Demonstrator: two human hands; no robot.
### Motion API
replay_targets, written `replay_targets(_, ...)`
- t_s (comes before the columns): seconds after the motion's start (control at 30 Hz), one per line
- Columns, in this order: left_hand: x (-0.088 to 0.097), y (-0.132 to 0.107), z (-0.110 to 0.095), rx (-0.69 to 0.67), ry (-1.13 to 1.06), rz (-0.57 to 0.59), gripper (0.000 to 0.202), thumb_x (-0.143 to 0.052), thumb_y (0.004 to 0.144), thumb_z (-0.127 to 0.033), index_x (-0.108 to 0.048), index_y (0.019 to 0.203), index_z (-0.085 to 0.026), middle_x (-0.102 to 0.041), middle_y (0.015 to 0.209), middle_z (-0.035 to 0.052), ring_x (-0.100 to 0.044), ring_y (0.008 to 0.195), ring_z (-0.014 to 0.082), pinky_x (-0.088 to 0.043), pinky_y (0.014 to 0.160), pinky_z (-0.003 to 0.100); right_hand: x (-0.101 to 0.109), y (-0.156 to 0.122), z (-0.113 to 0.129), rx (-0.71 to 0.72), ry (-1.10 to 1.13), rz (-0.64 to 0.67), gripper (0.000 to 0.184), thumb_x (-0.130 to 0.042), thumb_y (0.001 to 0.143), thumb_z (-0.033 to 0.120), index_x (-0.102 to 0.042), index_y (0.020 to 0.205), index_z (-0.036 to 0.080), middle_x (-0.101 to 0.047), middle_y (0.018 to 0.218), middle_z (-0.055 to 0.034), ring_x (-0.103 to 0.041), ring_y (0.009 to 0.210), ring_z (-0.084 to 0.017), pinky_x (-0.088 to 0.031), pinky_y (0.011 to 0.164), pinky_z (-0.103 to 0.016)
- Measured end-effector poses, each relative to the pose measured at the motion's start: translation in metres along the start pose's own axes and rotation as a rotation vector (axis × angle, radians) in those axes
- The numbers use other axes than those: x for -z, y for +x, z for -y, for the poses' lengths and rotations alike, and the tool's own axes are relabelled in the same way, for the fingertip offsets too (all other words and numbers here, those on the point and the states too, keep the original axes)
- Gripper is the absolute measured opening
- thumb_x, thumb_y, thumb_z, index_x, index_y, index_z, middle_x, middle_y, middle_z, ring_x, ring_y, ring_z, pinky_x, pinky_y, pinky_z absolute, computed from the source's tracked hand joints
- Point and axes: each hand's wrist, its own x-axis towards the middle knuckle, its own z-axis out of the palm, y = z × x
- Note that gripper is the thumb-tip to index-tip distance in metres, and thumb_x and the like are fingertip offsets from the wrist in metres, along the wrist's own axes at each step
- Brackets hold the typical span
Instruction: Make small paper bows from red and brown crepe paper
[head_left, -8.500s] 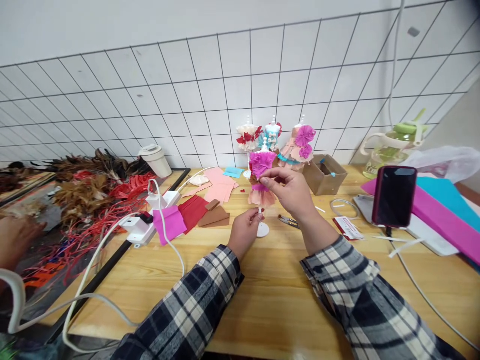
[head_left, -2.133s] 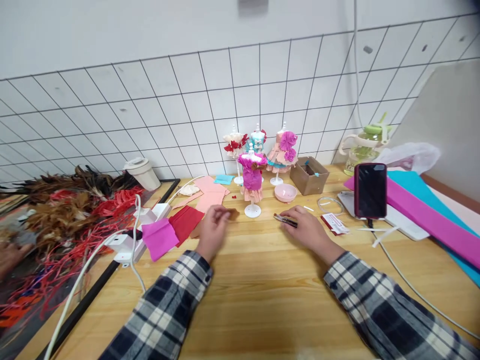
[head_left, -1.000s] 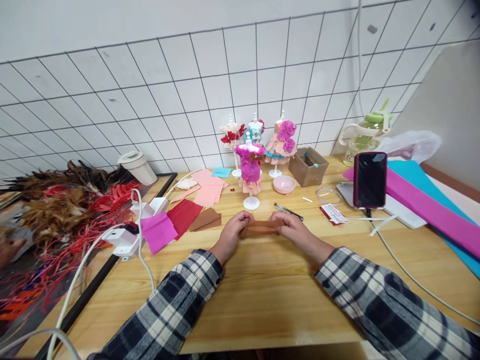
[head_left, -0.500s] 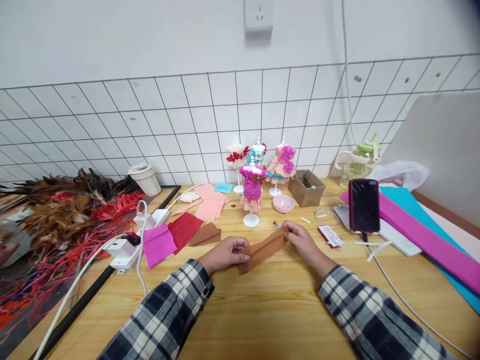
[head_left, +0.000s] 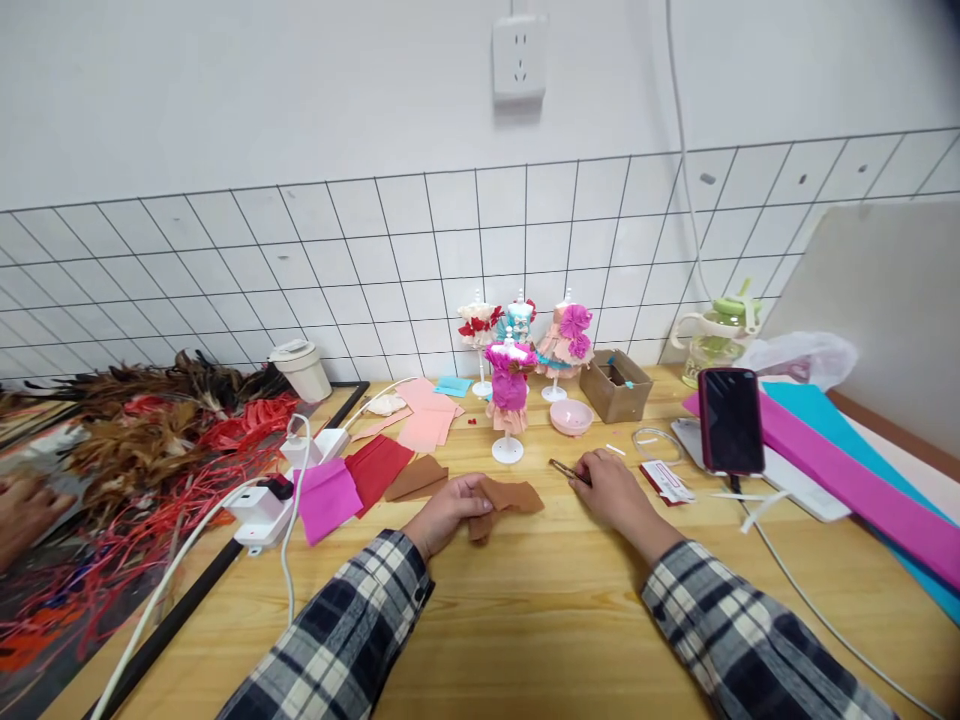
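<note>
My left hand (head_left: 448,509) rests on the wooden table (head_left: 540,620), its fingers closed on a crumpled brown piece of crepe paper (head_left: 508,497). To the right, my right hand (head_left: 611,487) lies with its fingers curled around small metal scissors (head_left: 565,470), whose tip sticks out to the left. Just behind both hands stands a small mannequin in a magenta paper dress (head_left: 508,388) on a white stand.
Three more dressed mannequins (head_left: 525,325), a pink bowl (head_left: 570,416) and a cardboard box (head_left: 619,384) stand at the back. Paper sheets (head_left: 375,470), a power strip (head_left: 262,500) and feathers (head_left: 142,430) lie left. A phone (head_left: 729,420) and crepe rolls (head_left: 862,470) are right. Another person's hand (head_left: 22,505) shows far left.
Both hands were stretching the brown paper between them. The right hand has let go and moved right onto the scissors; the left keeps the now crumpled paper on the table.
</note>
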Motion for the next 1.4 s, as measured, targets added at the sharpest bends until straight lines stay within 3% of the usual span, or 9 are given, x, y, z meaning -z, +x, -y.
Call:
replay_targets(0.17, 0.000, 0.002, 0.001, 0.012, -0.155, -0.148, 0.026, -0.077, 0.067, -0.027, -0.064, 0.085, -0.014, -0.070, 0.081, 0.0066, -0.061, 0.064, 0.0126, -0.046, 0.057, 0.022, 0.003, -0.004, 0.012, -0.046, 0.286, 0.040, 0.007, -0.043, 0.087, 0.027, -0.046, 0.087, 0.021, -0.065, 0.083, -0.0062, -0.058, 0.070, -0.017, -0.039, 0.064, -0.028)
replay_targets(0.33, -0.005, 0.006, 0.000, -0.067, -0.182, -0.317, 0.040, -0.078, 0.066, -0.025, -0.062, 0.101, -0.015, -0.070, 0.089, 0.0060, -0.062, 0.070, 0.0115, -0.048, 0.062, 0.020, 0.003, -0.013, 0.033, -0.007, 0.739, 0.249, 0.012, -0.039, 0.086, 0.024, -0.039, 0.098, 0.025, -0.071, 0.089, -0.0005, -0.056, 0.054, -0.013, -0.042, 0.057, -0.026)
replay_targets(0.53, -0.010, 0.006, 0.002, -0.060, -0.178, -0.308, 0.042, -0.073, 0.071, -0.026, -0.059, 0.109, -0.014, -0.070, 0.096, 0.0098, -0.064, 0.077, 0.0145, -0.048, 0.065, 0.022, 0.011, -0.015, 0.026, -0.002, 0.408, 0.180, 0.023, -0.042, 0.088, 0.039, -0.058, 0.089, 0.023, -0.067, 0.078, -0.0037, -0.058, 0.070, -0.017, -0.039, 0.063, -0.027)
replay_targets(0.73, -0.008, 0.007, 0.002, -0.062, -0.143, -0.331, 0.043, -0.074, 0.068, -0.026, -0.059, 0.107, -0.014, -0.071, 0.087, 0.0089, -0.063, 0.070, 0.0147, -0.046, 0.056, 0.021, 0.007, -0.009, 0.021, -0.008, 0.889, 0.304, 0.041, -0.034, 0.090, 0.048, -0.057, 0.106, 0.017, -0.063, 0.075, -0.0019, -0.044, 0.045, -0.009, -0.037, 0.046, -0.022)
replay_targets(0.87, -0.011, 0.006, 0.000, -0.037, -0.100, -0.285, 0.050, -0.074, 0.068, -0.029, -0.057, 0.113, -0.014, -0.071, 0.090, 0.0092, -0.063, 0.070, 0.0157, -0.046, 0.054, 0.022, 0.012, -0.010, 0.028, -0.086, 0.902, 0.309, 0.044, -0.041, 0.086, 0.041, -0.050, 0.124, 0.021, -0.060, 0.067, 0.0027, -0.043, 0.042, -0.009, -0.035, 0.042, -0.022)
replay_targets(1.0, -0.013, 0.006, 0.000, -0.085, -0.065, -0.258, 0.057, -0.074, 0.070, -0.029, -0.053, 0.122, -0.016, -0.070, 0.100, 0.0104, -0.064, 0.076, 0.0159, -0.049, 0.061, 0.024, 0.014, -0.010, 0.025, -0.070, 0.659, 0.087, 0.053, -0.045, 0.084, 0.032, -0.038, 0.136, 0.025, -0.069, 0.096, -0.0032, -0.062, 0.077, -0.017, -0.046, 0.068, -0.029)
replay_targets(1.1, -0.013, 0.006, 0.001, -0.108, -0.054, -0.266, 0.062, -0.073, 0.071, -0.028, -0.048, 0.127, -0.016, -0.069, 0.104, 0.0116, -0.063, 0.074, 0.0149, -0.049, 0.062, 0.025, 0.014, -0.009, 0.020, -0.033, 0.441, -0.002, 0.039, -0.043, 0.087, 0.030, -0.051, 0.124, 0.023, -0.068, 0.108, -0.0062, -0.060, 0.100, -0.021, -0.042, 0.082, -0.033)
replay_targets(1.27, -0.012, 0.006, 0.002, -0.128, -0.047, -0.258, 0.068, -0.072, 0.072, -0.028, -0.042, 0.133, -0.018, -0.069, 0.105, 0.0116, -0.065, 0.075, 0.0160, -0.050, 0.064, 0.025, 0.020, -0.008, 0.021, -0.067, 0.344, 0.219, 0.047, -0.029, 0.092, 0.050, -0.064, 0.076, 0.023, -0.068, 0.066, -0.0012, -0.061, 0.066, -0.017, -0.039, 0.061, -0.028)
replay_targets(1.4, -0.014, 0.006, 0.001, -0.108, -0.044, -0.259, 0.071, -0.072, 0.073, -0.026, -0.039, 0.135, -0.018, -0.069, 0.105, 0.0127, -0.065, 0.073, 0.0158, -0.051, 0.063, 0.026, 0.022, -0.008, 0.021, -0.182, 0.230, 0.245, 0.056, -0.039, 0.082, 0.066, -0.061, 0.057, 0.021, -0.059, 0.050, -0.0021, -0.052, 0.048, -0.016, -0.029, 0.048, -0.027)
